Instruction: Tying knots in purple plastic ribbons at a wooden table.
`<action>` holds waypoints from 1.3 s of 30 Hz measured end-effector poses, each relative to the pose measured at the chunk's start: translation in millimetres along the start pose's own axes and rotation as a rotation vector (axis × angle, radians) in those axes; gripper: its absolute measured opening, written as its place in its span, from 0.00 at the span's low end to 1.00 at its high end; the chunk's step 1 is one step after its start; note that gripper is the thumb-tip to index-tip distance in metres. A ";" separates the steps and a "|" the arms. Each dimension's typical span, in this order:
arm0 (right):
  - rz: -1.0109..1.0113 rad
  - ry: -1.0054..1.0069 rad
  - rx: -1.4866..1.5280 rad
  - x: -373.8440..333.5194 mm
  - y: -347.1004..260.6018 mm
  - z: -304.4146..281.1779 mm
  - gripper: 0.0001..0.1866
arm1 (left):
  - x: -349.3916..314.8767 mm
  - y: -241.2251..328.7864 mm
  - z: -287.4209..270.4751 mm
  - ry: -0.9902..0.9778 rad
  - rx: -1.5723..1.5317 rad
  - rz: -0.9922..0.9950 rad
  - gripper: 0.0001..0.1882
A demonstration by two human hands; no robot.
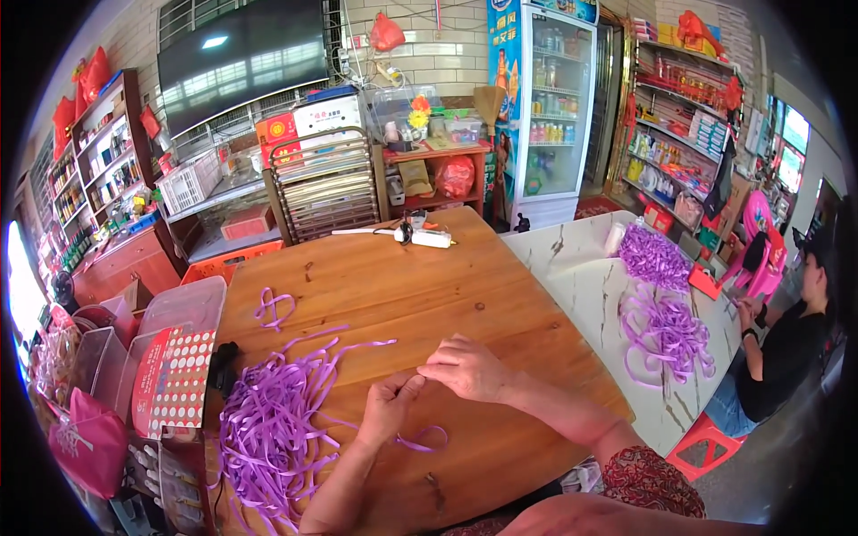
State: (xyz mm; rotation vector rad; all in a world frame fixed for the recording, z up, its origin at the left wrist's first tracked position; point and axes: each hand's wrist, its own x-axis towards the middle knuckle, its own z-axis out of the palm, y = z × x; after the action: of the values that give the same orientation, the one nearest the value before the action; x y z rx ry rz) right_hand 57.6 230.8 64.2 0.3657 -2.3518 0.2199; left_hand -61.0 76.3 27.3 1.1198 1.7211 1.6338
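Over the wooden table (500,295), my left hand (391,406) and my right hand (466,368) meet, fingertips pinched together. Both are closed on a purple ribbon (429,442); the piece between the fingers is mostly hidden, and a curled length shows on the tabletop below my left hand. To the left of my left forearm lies a large tangled heap of purple ribbons (273,424), some strands reaching toward my hands. One looped purple ribbon (274,308) lies apart, farther back on the wood.
A white power strip (429,238) sits at the table's far edge. On the right, a marbled table (572,295) carries looped ribbons (666,335) and a denser purple pile (655,257); a person (786,339) sits beside it. Boxes and a red-and-white carton (183,384) crowd the left edge.
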 end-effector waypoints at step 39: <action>0.379 0.050 0.136 -59.7 34.3 -38.8 0.07 | 36.2 5.4 48.5 -0.019 -0.013 0.008 0.04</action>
State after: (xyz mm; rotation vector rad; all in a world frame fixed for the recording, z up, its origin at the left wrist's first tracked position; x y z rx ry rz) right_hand 112.8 285.1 48.6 -0.0260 -2.3461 0.5636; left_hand -39.2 132.8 31.8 1.1331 1.6939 1.6322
